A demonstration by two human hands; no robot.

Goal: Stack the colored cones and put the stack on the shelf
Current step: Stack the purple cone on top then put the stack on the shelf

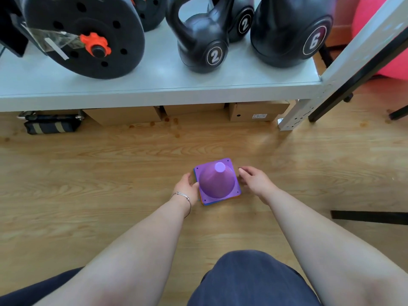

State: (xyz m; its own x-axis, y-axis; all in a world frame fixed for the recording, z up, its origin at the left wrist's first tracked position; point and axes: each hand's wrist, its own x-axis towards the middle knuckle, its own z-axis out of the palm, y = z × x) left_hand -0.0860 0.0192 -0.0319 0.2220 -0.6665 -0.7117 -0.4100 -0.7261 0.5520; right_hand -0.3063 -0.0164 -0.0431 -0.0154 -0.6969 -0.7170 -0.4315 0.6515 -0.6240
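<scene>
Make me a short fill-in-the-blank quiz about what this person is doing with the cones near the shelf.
1. The top cone of the stack is coloured ____.
2. The stack stands on the wooden ____, not on the shelf.
3. The biggest kettlebell on the shelf is marked with the number ____.
4. The bracelet is worn on the ____ wrist.

Missing words: purple; floor; 6; left

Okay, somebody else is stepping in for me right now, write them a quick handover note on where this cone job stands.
Left hand: open, fingers against the left edge of the cone stack.
Right hand: open, beside the stack's right edge; contact unclear.
Stack: on the wood floor before the shelf, purple cone on top, blue and orange bases showing beneath.
Done: cones stacked.
Left: grip the stack, lift it onto the shelf, perhaps in front of the kettlebells.
</scene>
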